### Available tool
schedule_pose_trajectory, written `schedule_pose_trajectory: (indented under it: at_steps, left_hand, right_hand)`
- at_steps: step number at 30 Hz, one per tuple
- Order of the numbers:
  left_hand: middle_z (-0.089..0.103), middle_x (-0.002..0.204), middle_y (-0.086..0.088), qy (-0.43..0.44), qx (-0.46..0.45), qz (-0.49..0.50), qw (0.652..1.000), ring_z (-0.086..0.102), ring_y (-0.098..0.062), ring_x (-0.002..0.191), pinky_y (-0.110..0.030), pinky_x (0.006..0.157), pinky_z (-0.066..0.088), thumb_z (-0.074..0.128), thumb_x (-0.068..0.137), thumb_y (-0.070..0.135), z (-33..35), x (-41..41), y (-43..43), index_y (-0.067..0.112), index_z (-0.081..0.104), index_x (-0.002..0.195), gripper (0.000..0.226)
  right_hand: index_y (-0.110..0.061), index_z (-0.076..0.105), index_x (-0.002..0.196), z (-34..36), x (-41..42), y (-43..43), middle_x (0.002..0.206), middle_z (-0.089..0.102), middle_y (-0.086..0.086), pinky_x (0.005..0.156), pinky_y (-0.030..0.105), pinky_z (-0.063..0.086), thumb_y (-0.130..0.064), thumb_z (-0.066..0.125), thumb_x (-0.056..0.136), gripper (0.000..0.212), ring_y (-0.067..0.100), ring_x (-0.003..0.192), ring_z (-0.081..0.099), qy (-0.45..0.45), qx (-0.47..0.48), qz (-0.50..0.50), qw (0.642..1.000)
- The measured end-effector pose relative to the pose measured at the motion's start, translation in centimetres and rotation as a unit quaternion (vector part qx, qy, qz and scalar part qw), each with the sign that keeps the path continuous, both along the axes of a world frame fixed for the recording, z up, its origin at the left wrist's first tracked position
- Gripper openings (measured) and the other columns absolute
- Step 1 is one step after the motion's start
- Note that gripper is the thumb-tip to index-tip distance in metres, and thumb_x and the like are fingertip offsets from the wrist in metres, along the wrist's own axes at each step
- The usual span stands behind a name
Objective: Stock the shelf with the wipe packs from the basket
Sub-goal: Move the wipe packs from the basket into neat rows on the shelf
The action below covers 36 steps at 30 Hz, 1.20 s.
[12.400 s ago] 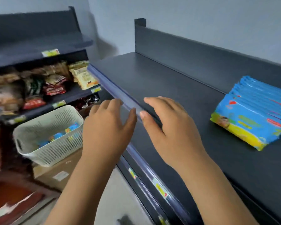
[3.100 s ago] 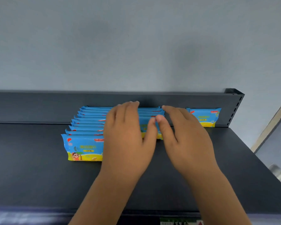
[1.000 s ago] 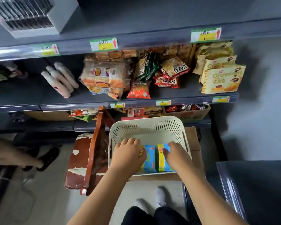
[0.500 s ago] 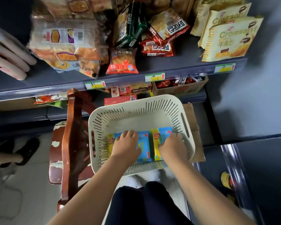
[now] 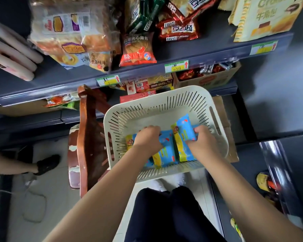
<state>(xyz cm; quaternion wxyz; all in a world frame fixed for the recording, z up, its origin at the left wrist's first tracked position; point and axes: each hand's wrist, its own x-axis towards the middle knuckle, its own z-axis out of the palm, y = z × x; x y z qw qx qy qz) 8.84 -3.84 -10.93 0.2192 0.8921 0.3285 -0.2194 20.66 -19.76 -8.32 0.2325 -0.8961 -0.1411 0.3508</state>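
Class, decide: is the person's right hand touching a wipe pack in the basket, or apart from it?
Touching. In the head view the right hand pinches a wipe pack between thumb and fingers, inside the basket.

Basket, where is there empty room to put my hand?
Bare floor runs along the far slotted wall of the basket, beyond the wipe packs. The near half is crowded: packs side by side, with the left hand and right hand gripping them.
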Motion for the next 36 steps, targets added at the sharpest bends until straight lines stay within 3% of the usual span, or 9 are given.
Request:
schedule_pose_trajectory:
  at_steps: [3,7,11,14,17,21,26,31,36]
  left_hand:
    - [0.067,0.124,-0.007,-0.004,-0.059,-0.002,0.998,0.061,-0.029,0.114,-0.031,0.090,0.047,0.075,0.088,0.035,1.4,0.1,0.9,0.015,0.068,0.124,0.042]
    - [0.068,0.096,-0.008,-0.011,-0.093,0.025,0.995,0.064,-0.029,0.090,-0.032,0.073,0.047,0.081,0.079,0.032,4.4,-0.6,1.4,0.011,0.073,0.101,0.032]
    - [0.061,0.071,0.007,-0.106,-0.165,0.114,0.974,0.055,-0.013,0.069,-0.023,0.059,0.042,0.085,0.075,0.016,8.3,-2.3,2.9,0.016,0.071,0.087,0.019]
    - [0.075,0.080,0.000,-0.170,-0.251,0.186,0.935,0.064,-0.005,0.066,-0.021,0.062,0.053,0.085,0.077,0.005,12.2,-3.3,3.9,0.015,0.073,0.092,0.022]
    - [0.078,0.083,0.000,-0.230,-0.297,0.229,0.898,0.068,-0.003,0.063,-0.018,0.057,0.053,0.084,0.080,0.004,16.2,-3.8,4.4,0.013,0.076,0.100,0.023]
    - [0.078,0.082,-0.002,-0.299,-0.390,0.251,0.834,0.071,-0.013,0.066,-0.022,0.056,0.054,0.081,0.084,0.001,20.0,-4.8,4.0,0.008,0.073,0.095,0.015]
    - [0.077,0.085,-0.014,-0.367,-0.479,0.247,0.758,0.072,-0.018,0.063,-0.026,0.058,0.058,0.075,0.084,-0.005,24.0,-5.0,2.3,0.000,0.069,0.098,0.015]
    - [0.077,0.099,-0.023,-0.397,-0.517,0.214,0.727,0.074,-0.027,0.075,-0.031,0.064,0.062,0.075,0.085,-0.001,27.5,-3.3,-0.6,-0.002,0.068,0.106,0.022]
    - [0.078,0.094,-0.020,-0.423,-0.534,0.138,0.719,0.074,-0.022,0.069,-0.027,0.060,0.061,0.072,0.088,-0.003,31.3,-1.5,-5.6,0.000,0.069,0.104,0.016]
  right_hand:
    - [-0.037,0.055,0.100,2.0,0.4,-0.8,0.087,0.063,-0.012,0.066,0.030,0.052,-0.025,0.068,0.088,0.022,0.012,0.070,0.060,0.002,0.053,-0.039,0.998]
    - [-0.034,0.073,0.088,4.8,0.5,-1.6,0.076,0.071,-0.005,0.060,0.023,0.049,-0.009,0.066,0.079,0.027,0.018,0.068,0.066,0.049,0.132,-0.089,0.986]
    - [-0.030,0.078,0.086,8.1,0.2,-1.9,0.080,0.075,0.002,0.063,0.036,0.054,-0.016,0.067,0.078,0.019,0.021,0.072,0.067,0.075,0.184,-0.122,0.973]
    - [-0.025,0.076,0.089,11.3,-0.2,-1.7,0.079,0.071,0.011,0.062,0.036,0.048,-0.020,0.064,0.078,0.017,0.019,0.065,0.059,0.054,0.217,-0.121,0.967]
    - [-0.015,0.071,0.084,14.9,-0.7,-1.6,0.069,0.062,0.004,0.062,0.032,0.041,-0.017,0.065,0.080,0.008,0.015,0.068,0.052,0.014,0.276,-0.162,0.947]
    - [-0.024,0.075,0.089,18.8,-2.1,-2.5,0.073,0.072,-0.006,0.067,0.036,0.055,-0.010,0.065,0.086,0.017,0.014,0.068,0.062,-0.060,0.315,-0.220,0.921]
    - [-0.025,0.074,0.089,23.5,-4.4,-5.3,0.085,0.074,0.006,0.071,0.040,0.059,-0.007,0.063,0.093,0.022,0.016,0.073,0.066,-0.146,0.364,-0.262,0.882]
    - [-0.018,0.073,0.097,28.6,-6.4,-9.3,0.082,0.072,-0.003,0.056,0.016,0.049,-0.007,0.059,0.097,0.018,0.003,0.069,0.061,-0.246,0.394,-0.305,0.832]
    - [-0.032,0.074,0.094,32.6,-8.1,-14.2,0.092,0.075,-0.008,0.074,0.033,0.055,-0.007,0.060,0.098,0.029,0.012,0.084,0.069,-0.302,0.426,-0.346,0.779]
